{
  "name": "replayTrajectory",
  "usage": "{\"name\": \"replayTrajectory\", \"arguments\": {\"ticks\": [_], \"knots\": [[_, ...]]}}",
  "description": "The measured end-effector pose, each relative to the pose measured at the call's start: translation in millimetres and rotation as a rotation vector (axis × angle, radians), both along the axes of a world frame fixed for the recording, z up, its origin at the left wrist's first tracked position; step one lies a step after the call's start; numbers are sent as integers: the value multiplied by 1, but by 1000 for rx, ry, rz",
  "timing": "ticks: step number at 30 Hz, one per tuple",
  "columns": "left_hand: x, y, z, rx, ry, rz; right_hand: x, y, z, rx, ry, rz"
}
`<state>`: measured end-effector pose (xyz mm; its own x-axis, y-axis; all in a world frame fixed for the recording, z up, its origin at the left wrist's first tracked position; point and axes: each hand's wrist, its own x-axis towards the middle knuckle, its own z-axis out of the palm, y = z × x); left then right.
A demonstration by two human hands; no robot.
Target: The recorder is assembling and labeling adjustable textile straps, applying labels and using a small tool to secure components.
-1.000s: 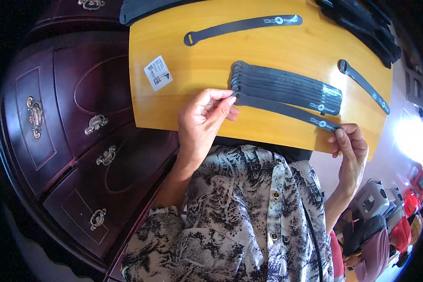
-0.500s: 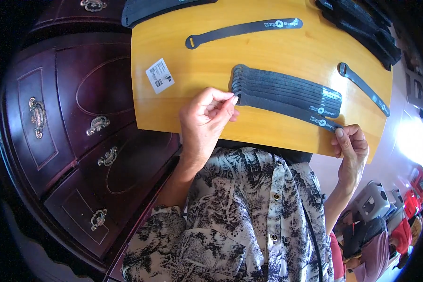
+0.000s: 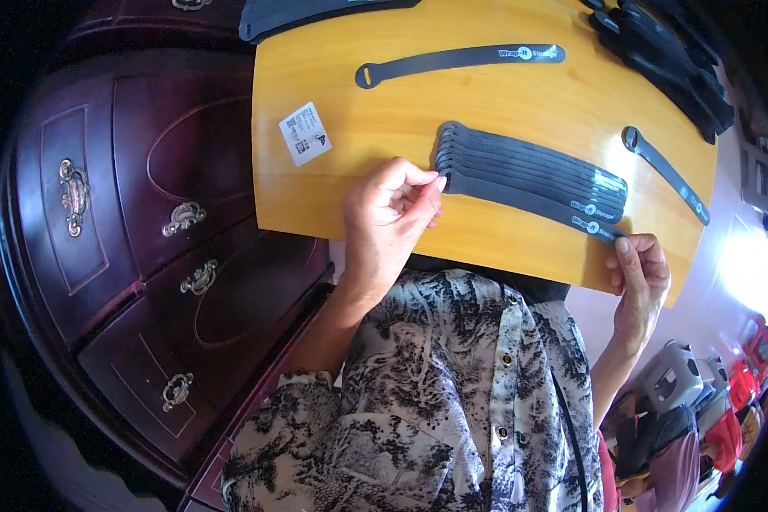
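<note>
Several black hook-and-loop straps [image 3: 520,162] lie overlapped in a fanned row on the yellow board, their rounded slotted ends together at the left. Along the row's near edge runs the front strap [image 3: 520,199], held at both ends. My left hand [image 3: 392,213] pinches its slotted end between thumb and fingertips. At the other end, beside the white print, my right hand [image 3: 640,269] grips the tip between thumb and fingers. Farther back, a single strap [image 3: 452,64] lies flat, and another strap [image 3: 667,173] slants at the right.
Stacks of black straps lie at the board's far left [image 3: 316,19] and far right [image 3: 666,64]. A white printed label [image 3: 305,134] is on the board's left part. Dark wooden drawers [image 3: 205,162] stand left of the board. Grey and red plastic items [image 3: 676,375] sit at lower right.
The front strap has come closer against the row, narrowing the gap at its right end. Both hands still hold it. The whole view has shifted slightly.
</note>
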<state>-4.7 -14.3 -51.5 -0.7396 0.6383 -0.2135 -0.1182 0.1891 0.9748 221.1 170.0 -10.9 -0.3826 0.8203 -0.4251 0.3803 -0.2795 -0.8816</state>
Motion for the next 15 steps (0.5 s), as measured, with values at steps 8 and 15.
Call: {"name": "replayTrajectory", "arguments": {"ticks": [8, 15], "knots": [[0, 2, 1, -38, 71, -6, -2, 0, 1, 24, -29, -16], [0, 6, 3, -45, 76, 13, -4, -2, 1, 40, -48, -24]]}}
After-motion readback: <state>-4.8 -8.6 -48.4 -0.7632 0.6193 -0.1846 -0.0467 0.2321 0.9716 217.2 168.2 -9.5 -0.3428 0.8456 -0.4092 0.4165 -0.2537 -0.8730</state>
